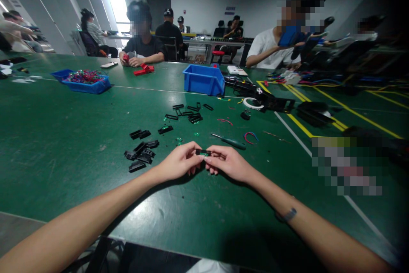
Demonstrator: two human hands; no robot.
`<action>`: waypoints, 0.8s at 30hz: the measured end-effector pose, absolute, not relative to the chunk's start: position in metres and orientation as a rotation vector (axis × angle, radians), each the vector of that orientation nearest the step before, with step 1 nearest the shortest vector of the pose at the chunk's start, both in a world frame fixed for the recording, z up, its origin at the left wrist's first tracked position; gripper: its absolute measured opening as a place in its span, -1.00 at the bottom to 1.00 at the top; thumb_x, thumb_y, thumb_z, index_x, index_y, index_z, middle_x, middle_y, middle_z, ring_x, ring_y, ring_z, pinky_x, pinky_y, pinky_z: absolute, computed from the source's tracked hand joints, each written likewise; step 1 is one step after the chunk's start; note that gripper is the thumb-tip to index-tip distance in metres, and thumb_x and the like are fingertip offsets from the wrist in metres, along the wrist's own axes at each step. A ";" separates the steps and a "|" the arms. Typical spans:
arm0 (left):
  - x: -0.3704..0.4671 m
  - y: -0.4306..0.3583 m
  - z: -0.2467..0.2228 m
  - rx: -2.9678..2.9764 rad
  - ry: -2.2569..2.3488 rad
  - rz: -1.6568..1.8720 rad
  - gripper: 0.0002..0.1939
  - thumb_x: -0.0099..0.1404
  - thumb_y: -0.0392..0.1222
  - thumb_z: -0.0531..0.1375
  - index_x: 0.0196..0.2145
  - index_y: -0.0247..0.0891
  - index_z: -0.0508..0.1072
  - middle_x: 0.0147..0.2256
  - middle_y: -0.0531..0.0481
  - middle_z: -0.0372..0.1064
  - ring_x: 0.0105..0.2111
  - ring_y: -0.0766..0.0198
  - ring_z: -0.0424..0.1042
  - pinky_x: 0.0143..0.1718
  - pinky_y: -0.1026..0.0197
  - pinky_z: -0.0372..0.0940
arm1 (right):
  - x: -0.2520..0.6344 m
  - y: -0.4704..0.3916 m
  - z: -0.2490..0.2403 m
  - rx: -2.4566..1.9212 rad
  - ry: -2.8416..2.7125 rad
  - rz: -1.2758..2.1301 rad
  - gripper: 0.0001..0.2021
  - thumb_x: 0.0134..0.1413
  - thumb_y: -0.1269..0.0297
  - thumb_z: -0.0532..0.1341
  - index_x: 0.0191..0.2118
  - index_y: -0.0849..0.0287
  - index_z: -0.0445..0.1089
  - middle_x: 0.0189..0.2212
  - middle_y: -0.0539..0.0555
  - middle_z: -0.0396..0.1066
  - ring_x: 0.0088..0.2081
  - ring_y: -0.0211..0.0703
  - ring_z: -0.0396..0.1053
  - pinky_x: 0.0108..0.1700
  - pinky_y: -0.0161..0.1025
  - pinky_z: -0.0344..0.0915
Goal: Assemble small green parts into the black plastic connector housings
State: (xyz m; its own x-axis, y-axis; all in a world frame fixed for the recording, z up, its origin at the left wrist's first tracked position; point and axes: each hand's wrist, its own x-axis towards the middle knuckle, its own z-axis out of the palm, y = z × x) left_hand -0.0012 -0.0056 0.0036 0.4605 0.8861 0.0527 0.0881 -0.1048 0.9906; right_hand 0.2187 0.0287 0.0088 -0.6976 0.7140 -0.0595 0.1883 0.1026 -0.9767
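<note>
A small black housing (pixel 203 152) with a green piece on it is held between both hands near the middle of the green table. My left hand (pixel 182 160) pinches its left end, and my right hand (pixel 227 163) pinches its right end. Just beyond the hands lie tiny green boards (pixel 179 140) and a black part (pixel 165 129) with green inside. Black housings (pixel 142 153) form a loose pile to the left. Farther off are several thin black frames (pixel 188 113). A screwdriver (pixel 234 142) with a dark green handle rests beyond my right hand.
Beyond the small parts stands a blue bin (pixel 203 81). A blue tray (pixel 87 83) of coloured wires is at the far left. Red and blue wire (pixel 251 138), a white ring (pixel 253 103) and black equipment (pixel 275 103) lie to the right. People sit across the table.
</note>
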 end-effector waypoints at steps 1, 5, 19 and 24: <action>-0.001 -0.006 0.004 1.540 0.885 0.851 -0.63 0.40 0.11 0.18 -0.15 -0.30 0.34 -0.46 0.06 0.38 -0.55 0.40 0.35 -0.51 0.36 0.26 | 0.219 0.029 0.009 -0.880 -1.957 1.626 -0.67 0.26 -0.01 0.25 -0.20 0.22 0.42 -0.40 0.06 0.48 -0.43 -0.24 0.43 -0.36 -0.29 0.40; -0.002 -0.007 0.005 1.549 0.887 0.855 -0.63 0.40 0.11 0.18 -0.15 -0.30 0.34 -0.45 0.06 0.38 -0.55 0.40 0.36 -0.51 0.36 0.27 | 0.219 0.029 0.009 -0.880 -1.953 1.626 -0.65 0.26 -0.02 0.25 -0.19 0.22 0.42 -0.41 0.06 0.48 -0.44 -0.24 0.43 -0.36 -0.28 0.40; -0.001 -0.007 0.005 1.559 0.892 0.857 -0.64 0.40 0.09 0.17 -0.17 -0.30 0.34 -0.48 0.07 0.36 -0.55 0.39 0.35 -0.52 0.36 0.25 | 0.219 0.029 0.009 -0.878 -1.974 1.613 -0.65 0.25 -0.03 0.25 -0.21 0.22 0.42 -0.40 0.07 0.48 -0.43 -0.23 0.43 -0.36 -0.29 0.40; -0.001 -0.007 0.005 1.558 0.891 0.859 -0.65 0.40 0.09 0.17 -0.16 -0.29 0.34 -0.47 0.07 0.36 -0.54 0.38 0.35 -0.50 0.35 0.26 | 0.219 0.029 0.010 -0.886 -1.968 1.614 -0.67 0.26 -0.01 0.25 -0.20 0.21 0.43 -0.40 0.06 0.48 -0.44 -0.23 0.43 -0.36 -0.29 0.40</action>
State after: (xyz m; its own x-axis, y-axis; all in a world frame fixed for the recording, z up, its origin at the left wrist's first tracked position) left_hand -0.0011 -0.0065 0.0050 0.4558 0.8876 0.0661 0.0991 -0.1245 0.9873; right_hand 0.2187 0.0286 0.0104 -0.6961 0.7155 -0.0588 0.1977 0.1124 -0.9738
